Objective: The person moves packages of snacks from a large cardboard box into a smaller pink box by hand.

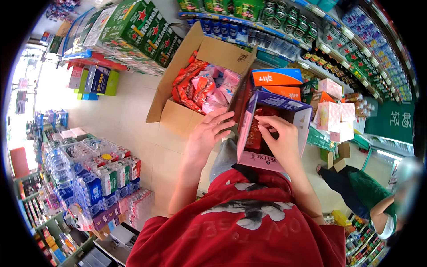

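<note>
My right hand [278, 135] is over the mouth of a purple and pink open carton [255, 158], thumb and forefinger close together; whether anything thin is between them I cannot tell. Red packets [254, 138] lie inside that carton. My left hand [213, 128] hovers at the near right side of a large open cardboard box [181, 115], fingers apart and holding nothing. Inside the box are red plastic wrapping [190, 83] and pink packets [213, 100]. Orange and blue cartons [277, 77] sit just beyond the purple and pink carton.
Green beer cartons [133, 30] are stacked at the upper left. Shelves of cans [290, 21] curve along the top and right. Pink boxes [328, 115] are piled on the right. Shrink-wrapped bottles [90, 187] stand at lower left. A person in green [370, 190] is at the right edge.
</note>
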A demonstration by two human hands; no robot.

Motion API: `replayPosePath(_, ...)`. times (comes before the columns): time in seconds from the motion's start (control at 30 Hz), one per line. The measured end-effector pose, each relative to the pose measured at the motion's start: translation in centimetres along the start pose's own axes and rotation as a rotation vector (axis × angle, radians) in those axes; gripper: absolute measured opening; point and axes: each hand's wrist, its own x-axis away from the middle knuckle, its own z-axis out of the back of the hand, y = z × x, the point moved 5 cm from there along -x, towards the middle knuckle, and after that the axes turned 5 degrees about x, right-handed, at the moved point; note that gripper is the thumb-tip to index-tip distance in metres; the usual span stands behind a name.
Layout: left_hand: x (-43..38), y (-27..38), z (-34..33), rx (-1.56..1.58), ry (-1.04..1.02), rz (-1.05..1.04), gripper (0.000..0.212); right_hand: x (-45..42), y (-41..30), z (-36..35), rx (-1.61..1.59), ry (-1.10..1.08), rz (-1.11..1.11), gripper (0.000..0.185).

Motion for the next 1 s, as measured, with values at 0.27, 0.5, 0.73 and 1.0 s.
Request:
replayPosePath(0.27,-4.4,-3.6,10.2,-0.269,0.379,-0.114,0.039,-1.8,-4.8,-2.0,-0.134,-0.080,0.107,0.029)
replayPosePath(0.5,-12.8,-3.7,19.7,-1.212,0.698,-0.451,0.047,-1.8,-5.3,-3.6,-0.128,-0.162,0.102,0.033)
replayPosePath(0.73,-18.6,-2.7,20.0,-1.597,0.867,-0.256,0.067,-1.4,-5.1,-3.4,-0.126,-0.135,0.046,0.034)
replayPosePath(1.0,-20.5,-4.6,22.3,-1.858,0.983,-0.029,0.073,-1.2,-5.0,-3.3,-0.117,-0.124,0.005,0.036)
